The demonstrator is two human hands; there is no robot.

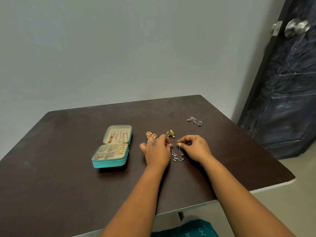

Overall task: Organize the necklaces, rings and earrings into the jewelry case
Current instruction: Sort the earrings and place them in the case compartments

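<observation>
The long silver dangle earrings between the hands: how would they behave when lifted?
The long silver dangle earrings probably hang floppy, their beaded strands swinging. They look light, since the left hand and right hand pinch only the tops. The strands may tangle.

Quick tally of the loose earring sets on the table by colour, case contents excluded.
Silver: 2, the dangly pair pinched at its tops by the left hand and right hand, and the far cluster.
Gold: 1, the set beside the left hand.
Green and gold: 1, the set.
Total: 4
</observation>
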